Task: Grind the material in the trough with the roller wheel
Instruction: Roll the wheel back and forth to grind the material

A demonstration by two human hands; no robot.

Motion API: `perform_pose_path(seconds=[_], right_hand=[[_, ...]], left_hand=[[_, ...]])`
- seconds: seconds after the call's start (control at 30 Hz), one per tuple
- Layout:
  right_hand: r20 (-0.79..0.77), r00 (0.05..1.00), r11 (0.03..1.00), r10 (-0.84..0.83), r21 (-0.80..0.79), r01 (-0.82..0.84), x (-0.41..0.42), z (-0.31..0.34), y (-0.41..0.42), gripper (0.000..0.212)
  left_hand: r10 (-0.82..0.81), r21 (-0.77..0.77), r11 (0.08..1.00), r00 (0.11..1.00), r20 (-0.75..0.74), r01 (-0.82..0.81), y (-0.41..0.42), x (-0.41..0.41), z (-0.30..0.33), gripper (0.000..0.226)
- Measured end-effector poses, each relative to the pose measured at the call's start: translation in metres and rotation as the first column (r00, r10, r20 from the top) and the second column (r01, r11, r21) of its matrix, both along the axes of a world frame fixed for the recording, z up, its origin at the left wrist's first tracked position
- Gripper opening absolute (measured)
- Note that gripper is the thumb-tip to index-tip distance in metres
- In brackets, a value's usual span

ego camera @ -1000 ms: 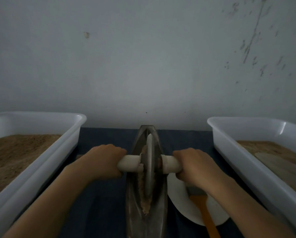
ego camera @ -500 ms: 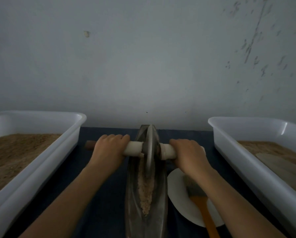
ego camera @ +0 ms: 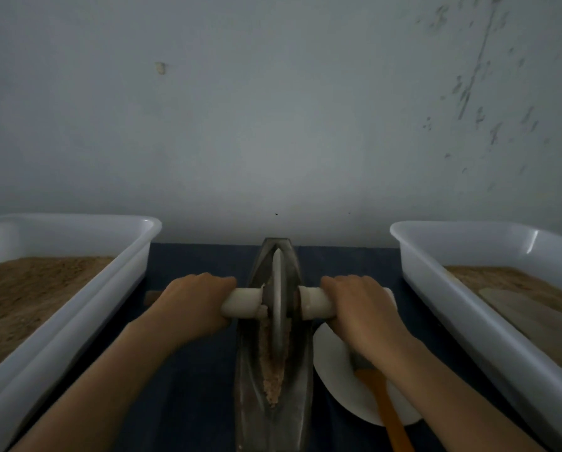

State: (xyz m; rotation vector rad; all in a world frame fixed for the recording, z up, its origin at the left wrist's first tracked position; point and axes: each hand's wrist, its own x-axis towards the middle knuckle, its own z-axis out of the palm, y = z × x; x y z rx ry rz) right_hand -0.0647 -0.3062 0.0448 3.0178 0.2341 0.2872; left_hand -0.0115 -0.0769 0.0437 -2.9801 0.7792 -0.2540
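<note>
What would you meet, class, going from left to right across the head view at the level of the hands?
Left tub of brown powder → left hand → roller wheel in the trough → right hand → right tub.

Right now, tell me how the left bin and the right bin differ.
The left bin holds loose, rough brown powder across its whole visible floor; the right bin holds brown powder with a flat, pale, smooth piece lying on it. The left bin sits beside the left hand, the right bin beside the right hand and the white plate. Both are white plastic rectangular tubs.
</note>
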Motion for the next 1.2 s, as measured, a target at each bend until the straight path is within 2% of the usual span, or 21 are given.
perform_pose_path(seconds=[0.03,0.17,0.3,0.33,0.43,0.57,0.83,1.0,1.1,1.2], right_hand=[[-0.029,0.999,1.000,-0.015,0.000,0.015,-0.006,0.001,0.000,0.023],[0.021,0.999,0.995,-0.025,0.095,0.023,-0.029,0.002,-0.003,0.017],[-0.159,0.985,0.994,-0.060,0.079,0.073,-0.011,-0.003,-0.008,0.024],[-0.152,0.987,0.996,-0.046,0.071,0.057,-0.004,-0.005,-0.008,0.025],[0.088,0.996,0.998,0.012,0.064,-0.018,0.007,-0.010,-0.009,0.015],[0.164,0.986,0.995,-0.010,0.102,-0.007,0.024,-0.013,-0.009,0.016],[0.333,0.943,1.000,-0.024,0.007,0.023,0.043,-0.007,0.000,0.012],[0.219,0.976,0.999,-0.009,0.048,-0.002,0.022,-0.013,-0.005,0.022],[0.060,0.998,1.000,0.003,0.027,-0.005,0.011,-0.005,-0.005,0.025],[-0.106,0.994,1.000,0.005,-0.003,-0.006,0.003,0.009,-0.004,0.015]], left_hand=[[-0.003,0.024,1.000,0.999,-0.035,0.004,0.001,-0.002,0.002,0.031],[-0.018,0.111,0.993,0.995,-0.097,0.029,0.000,-0.006,0.010,0.038],[-0.022,0.075,0.997,0.999,-0.043,0.025,-0.003,-0.004,0.009,0.036],[-0.023,0.053,0.998,1.000,-0.008,0.023,-0.003,-0.002,0.008,0.034],[-0.015,-0.003,1.000,0.990,0.137,0.015,-0.007,0.004,0.001,0.026],[-0.029,-0.050,0.998,0.936,0.350,0.050,-0.012,0.017,-0.011,0.025],[0.064,-0.209,0.978,0.939,0.337,0.009,-0.012,0.030,-0.022,0.025],[0.012,-0.133,0.991,0.949,0.314,0.031,-0.010,0.016,-0.017,0.026],[0.018,-0.064,0.998,0.988,0.151,-0.008,-0.005,0.007,-0.009,0.026],[0.025,0.011,1.000,0.999,-0.046,-0.024,-0.002,0.000,0.002,0.032]])
